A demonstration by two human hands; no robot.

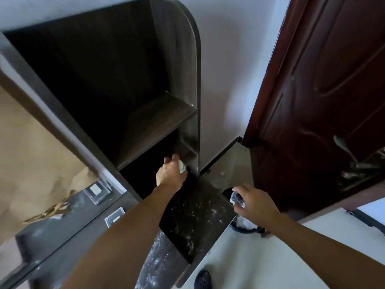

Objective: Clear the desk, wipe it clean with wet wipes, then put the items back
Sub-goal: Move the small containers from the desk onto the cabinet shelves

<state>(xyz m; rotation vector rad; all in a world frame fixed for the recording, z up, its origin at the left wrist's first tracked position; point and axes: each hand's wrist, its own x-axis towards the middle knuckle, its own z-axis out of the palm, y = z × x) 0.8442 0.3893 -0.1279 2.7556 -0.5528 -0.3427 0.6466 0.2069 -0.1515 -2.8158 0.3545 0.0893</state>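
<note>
Gripping a half-hidden wipe [183,166], left fingers [174,157]; right fingers [244,188] round a blurred clear object [236,199]

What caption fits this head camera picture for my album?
Left hand grips a white wipe at the dusty desk's back; right hand holds a clear box.

Both bare arms stretch forward. The left hand [169,174] reaches farther, to the far right corner of the worktop [198,215], back of the hand up, fingers [174,157] curled round a white wipe [182,166]. The right hand [255,202] hovers just beyond the worktop's right edge, gripping a small clear box [236,198].
</note>
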